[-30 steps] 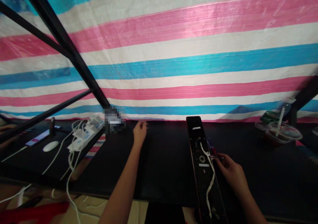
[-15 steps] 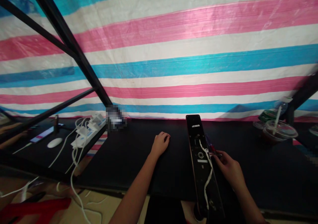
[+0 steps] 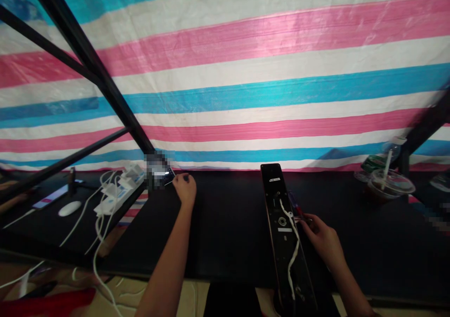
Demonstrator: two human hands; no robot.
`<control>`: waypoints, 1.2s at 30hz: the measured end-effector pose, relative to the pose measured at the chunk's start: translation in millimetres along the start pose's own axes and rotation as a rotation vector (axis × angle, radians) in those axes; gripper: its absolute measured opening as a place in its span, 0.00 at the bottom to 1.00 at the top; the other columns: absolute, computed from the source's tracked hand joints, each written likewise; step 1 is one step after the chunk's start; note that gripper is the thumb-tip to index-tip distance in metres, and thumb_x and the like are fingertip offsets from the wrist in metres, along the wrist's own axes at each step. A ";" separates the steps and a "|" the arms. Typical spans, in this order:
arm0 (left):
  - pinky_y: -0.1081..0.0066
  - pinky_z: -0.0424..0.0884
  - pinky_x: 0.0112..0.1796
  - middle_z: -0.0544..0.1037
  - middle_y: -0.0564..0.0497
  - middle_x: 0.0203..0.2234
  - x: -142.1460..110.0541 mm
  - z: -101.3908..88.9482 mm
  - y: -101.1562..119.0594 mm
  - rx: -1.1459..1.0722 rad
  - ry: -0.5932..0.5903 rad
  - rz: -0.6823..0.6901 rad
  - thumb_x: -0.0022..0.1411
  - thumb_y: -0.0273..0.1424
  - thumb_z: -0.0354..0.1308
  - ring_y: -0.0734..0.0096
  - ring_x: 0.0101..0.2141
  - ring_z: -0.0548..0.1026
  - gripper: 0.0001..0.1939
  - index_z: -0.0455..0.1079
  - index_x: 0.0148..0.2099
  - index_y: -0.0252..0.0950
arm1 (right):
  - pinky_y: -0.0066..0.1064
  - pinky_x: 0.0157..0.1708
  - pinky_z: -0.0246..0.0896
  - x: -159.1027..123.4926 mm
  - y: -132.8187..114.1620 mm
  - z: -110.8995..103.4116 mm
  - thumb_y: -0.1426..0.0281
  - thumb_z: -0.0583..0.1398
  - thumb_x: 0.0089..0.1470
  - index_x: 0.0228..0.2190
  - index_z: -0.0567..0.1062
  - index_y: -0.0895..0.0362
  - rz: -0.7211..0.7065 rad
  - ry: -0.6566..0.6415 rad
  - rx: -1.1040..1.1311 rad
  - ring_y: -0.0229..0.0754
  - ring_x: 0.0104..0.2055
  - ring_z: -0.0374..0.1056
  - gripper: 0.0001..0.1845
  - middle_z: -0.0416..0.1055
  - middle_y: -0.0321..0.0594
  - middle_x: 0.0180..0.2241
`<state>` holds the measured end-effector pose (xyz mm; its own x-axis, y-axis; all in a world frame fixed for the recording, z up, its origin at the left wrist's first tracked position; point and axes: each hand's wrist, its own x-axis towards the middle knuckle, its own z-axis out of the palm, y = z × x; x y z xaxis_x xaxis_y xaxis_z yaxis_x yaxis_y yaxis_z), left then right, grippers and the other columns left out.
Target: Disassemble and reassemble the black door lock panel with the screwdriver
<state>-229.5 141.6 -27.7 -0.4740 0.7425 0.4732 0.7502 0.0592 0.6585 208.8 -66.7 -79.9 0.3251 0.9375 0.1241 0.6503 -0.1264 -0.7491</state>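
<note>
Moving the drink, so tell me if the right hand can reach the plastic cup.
Probably yes: the right hand is on the same side of the black lock panel as the plastic cup, so the panel isn't in the way, though the stretch looks long.

One left hand [image 3: 184, 189] and one right hand [image 3: 321, 242] show. The table holds one lock panel [image 3: 283, 223], one mouse [image 3: 69, 208], one cup [image 3: 388, 185] and one power strip [image 3: 119, 195].
</note>
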 end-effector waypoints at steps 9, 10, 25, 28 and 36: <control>0.52 0.75 0.41 0.76 0.35 0.43 38.6 -30.0 -59.3 0.265 0.063 -0.099 0.64 0.34 0.57 0.45 0.41 0.79 0.12 0.67 0.47 0.33 | 0.32 0.24 0.59 -0.2 -1.0 -0.1 0.44 0.56 0.54 0.44 0.78 0.56 0.012 0.005 0.007 0.45 0.23 0.70 0.31 0.73 0.37 0.21; 0.52 0.75 0.39 0.77 0.36 0.40 34.9 -31.4 -62.5 0.288 0.064 -0.100 0.65 0.34 0.56 0.45 0.39 0.80 0.11 0.68 0.47 0.33 | 0.32 0.24 0.59 -0.4 -0.7 0.0 0.44 0.56 0.54 0.44 0.78 0.56 0.009 0.007 0.006 0.45 0.23 0.71 0.31 0.73 0.37 0.22; 0.57 0.74 0.44 0.69 0.33 0.59 53.2 -31.8 -75.0 0.425 0.005 0.139 0.67 0.36 0.53 0.45 0.49 0.76 0.16 0.69 0.52 0.32 | 0.32 0.26 0.61 0.1 0.7 -1.2 0.43 0.57 0.53 0.45 0.78 0.56 0.035 -0.012 0.004 0.46 0.26 0.72 0.33 0.75 0.38 0.24; 0.56 0.74 0.45 0.66 0.33 0.62 51.1 -31.4 -79.6 0.442 -0.020 0.149 0.67 0.36 0.53 0.46 0.49 0.76 0.17 0.69 0.53 0.32 | 0.32 0.25 0.60 0.1 0.7 -1.3 0.43 0.57 0.53 0.45 0.78 0.56 0.033 -0.012 0.002 0.45 0.25 0.72 0.32 0.74 0.37 0.24; 0.54 0.74 0.44 0.61 0.31 0.66 46.4 -27.7 -81.8 0.482 -0.047 0.154 0.66 0.36 0.52 0.44 0.47 0.77 0.19 0.69 0.54 0.30 | 0.31 0.24 0.60 -1.3 1.2 -0.4 0.44 0.57 0.54 0.45 0.78 0.56 0.009 0.002 0.011 0.44 0.24 0.71 0.31 0.75 0.37 0.23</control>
<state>-325.6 152.8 -43.5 -0.3278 0.7954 0.5097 0.9426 0.2394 0.2327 209.4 -68.1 -80.7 0.3319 0.9358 0.1185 0.6398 -0.1310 -0.7572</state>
